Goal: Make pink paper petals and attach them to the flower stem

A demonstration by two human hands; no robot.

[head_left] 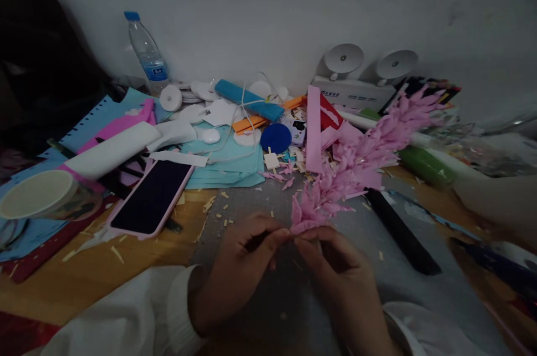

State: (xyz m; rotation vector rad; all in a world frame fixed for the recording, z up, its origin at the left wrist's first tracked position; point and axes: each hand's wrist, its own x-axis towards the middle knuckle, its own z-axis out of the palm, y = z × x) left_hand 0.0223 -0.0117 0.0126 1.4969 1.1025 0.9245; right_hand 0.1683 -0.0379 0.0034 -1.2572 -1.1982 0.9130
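A long spray of pink paper flowers (pixel 363 157) slants up to the right, its many petals overlapping along a stalk. Its lower end lies between my two hands, above a grey mat (pixel 268 317). My left hand (pixel 241 266) is closed, thumb and forefinger pinched at the base of the lowest petals. Close beside it, my right hand (pixel 342 272) pinches the same end with thumb and fingers. The stalk's tip is hidden by the fingers. Just right of the spray lies a long black-handled tool (pixel 403 230) on the mat.
A phone (pixel 151 197), a lidded cup (pixel 37 197) and a white glue-gun-like tool (pixel 126 146) lie left. Blue paper sheets (pixel 230 174), a blue round lid (pixel 276 138) and paper scraps crowd the middle back. A water bottle (pixel 146 54) stands by the wall. Another arm (pixel 495 197) reaches in from the right.
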